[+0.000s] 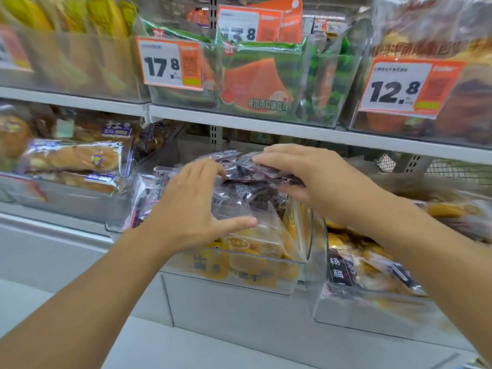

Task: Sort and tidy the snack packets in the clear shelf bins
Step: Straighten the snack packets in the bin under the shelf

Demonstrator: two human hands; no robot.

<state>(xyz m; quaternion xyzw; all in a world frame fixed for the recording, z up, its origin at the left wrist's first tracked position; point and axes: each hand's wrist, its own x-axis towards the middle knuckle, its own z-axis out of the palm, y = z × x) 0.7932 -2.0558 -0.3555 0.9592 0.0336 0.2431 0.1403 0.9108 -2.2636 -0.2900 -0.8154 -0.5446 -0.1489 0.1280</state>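
Yellow packets top left, blurred and cut off.

Bright, even store light; edges smeared by motion blur.

- I see an orange price tag reading 17.8 clipped at the front edge of the upper shelf.
- A second tag, 12.8, hangs further right along that edge.
- Behind them a third tag ends in 8; its other digits blur.
- At the back, a perforated shelf upright shows.
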